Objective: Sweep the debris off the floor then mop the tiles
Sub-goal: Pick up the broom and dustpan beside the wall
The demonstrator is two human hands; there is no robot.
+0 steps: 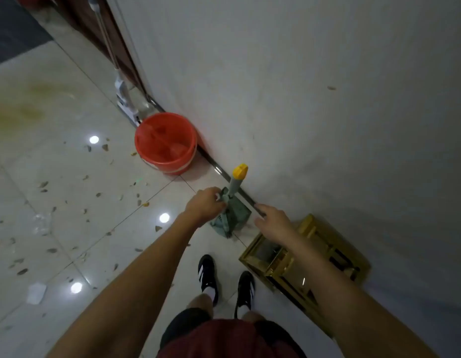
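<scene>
The left hand [205,204] held a curled grip on the dustpan [230,218] standing against the wall, likely to lift it out. The right hand [272,223], fingers loosely spread, reached beside it (perhaps for the broom). Debris [47,187] lay scattered across the tiles.

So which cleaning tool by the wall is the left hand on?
The green dustpan with the yellow-capped handle: the left hand grips it. The mop stands apart, beyond the red bucket.
</scene>
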